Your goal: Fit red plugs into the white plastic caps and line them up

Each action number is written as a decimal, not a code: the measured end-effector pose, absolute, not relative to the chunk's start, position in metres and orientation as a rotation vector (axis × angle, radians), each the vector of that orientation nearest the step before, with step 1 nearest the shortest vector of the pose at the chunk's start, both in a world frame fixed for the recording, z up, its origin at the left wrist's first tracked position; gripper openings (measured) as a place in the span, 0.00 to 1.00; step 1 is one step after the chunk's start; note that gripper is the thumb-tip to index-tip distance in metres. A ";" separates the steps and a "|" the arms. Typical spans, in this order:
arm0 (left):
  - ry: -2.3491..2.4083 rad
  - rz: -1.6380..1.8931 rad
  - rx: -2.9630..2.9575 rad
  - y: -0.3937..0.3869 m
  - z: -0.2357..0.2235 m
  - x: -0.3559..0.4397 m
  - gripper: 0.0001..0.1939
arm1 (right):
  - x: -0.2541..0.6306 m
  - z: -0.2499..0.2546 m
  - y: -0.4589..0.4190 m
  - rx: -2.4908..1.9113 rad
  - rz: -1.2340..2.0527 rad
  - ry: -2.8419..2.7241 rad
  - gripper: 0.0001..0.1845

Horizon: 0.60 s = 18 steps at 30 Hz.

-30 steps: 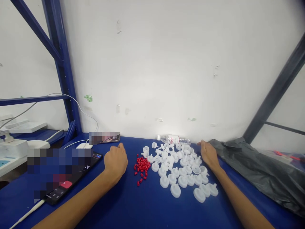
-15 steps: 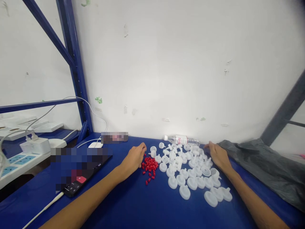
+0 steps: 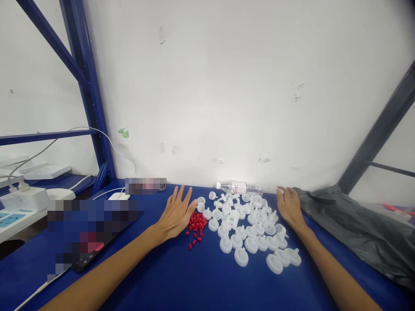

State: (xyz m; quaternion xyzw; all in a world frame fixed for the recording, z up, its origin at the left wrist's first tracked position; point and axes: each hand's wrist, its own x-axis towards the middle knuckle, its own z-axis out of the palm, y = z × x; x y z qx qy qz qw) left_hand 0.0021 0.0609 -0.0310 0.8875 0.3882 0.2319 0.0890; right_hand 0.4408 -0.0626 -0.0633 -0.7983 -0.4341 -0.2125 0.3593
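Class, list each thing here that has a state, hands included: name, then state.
Left hand: open, spread wide
Right hand: open, slightly bent
Red pieces: loose, heaped, a few strays
White plastic pieces: loose, spread out, some touching
Bottle: lying on its side, white cap on
Gray plastic sheet: crumpled
Near phone: lower screen lit, white cable at its end
Far phone: mostly blurred, cannot tell

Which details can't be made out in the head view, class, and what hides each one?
All in the head view:
Palm of the left hand: hidden by the hand itself.
Screen of the black phone: mostly covered by pixel blocks.
Wording on the bottle label: too small.
Exact count of red pieces: small and overlapping.
Full extent of the dark grey plastic: cut off by the right edge.
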 end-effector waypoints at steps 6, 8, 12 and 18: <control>1.199 0.429 2.646 0.060 -0.035 0.005 0.42 | 0.433 -0.064 -0.064 -2.134 -0.567 -1.186 0.33; 1.182 0.410 2.668 0.059 -0.032 0.005 0.43 | 0.429 -0.065 -0.064 -2.192 -0.538 -1.158 0.34; 1.170 0.401 2.689 0.059 -0.033 0.004 0.44 | 0.425 -0.065 -0.063 -2.297 -0.421 -1.106 0.36; 1.205 0.455 2.591 0.063 -0.035 0.003 0.42 | 0.430 -0.066 -0.064 -2.306 -0.377 -1.112 0.37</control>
